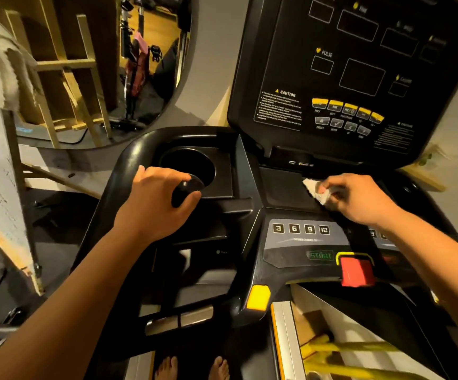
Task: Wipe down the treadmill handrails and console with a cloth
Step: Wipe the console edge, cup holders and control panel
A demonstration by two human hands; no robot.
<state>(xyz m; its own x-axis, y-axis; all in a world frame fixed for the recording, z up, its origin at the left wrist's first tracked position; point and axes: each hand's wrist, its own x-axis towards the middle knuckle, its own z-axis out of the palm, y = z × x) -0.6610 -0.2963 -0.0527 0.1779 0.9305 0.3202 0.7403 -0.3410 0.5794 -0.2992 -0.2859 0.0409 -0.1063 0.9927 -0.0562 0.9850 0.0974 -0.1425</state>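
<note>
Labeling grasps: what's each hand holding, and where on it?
Left hand grips the rounded end of the black handlebar. Right hand pinches the white cloth by its bunched end; the other corner sticks out free.

This is a small gym room, perhaps in a home. A treadmill [107,204] with a black console [359,78], START key [320,255] and red stop button [356,271] fills the view. A mirror [85,64] on the pale wall [214,64] reflects another exercise machine [136,67] on wooden flooring. Bare feet [167,366] stand below.

Bare forearms [85,297], bare left grip [156,204] and right grip [359,198], bare feet [167,367]
</note>
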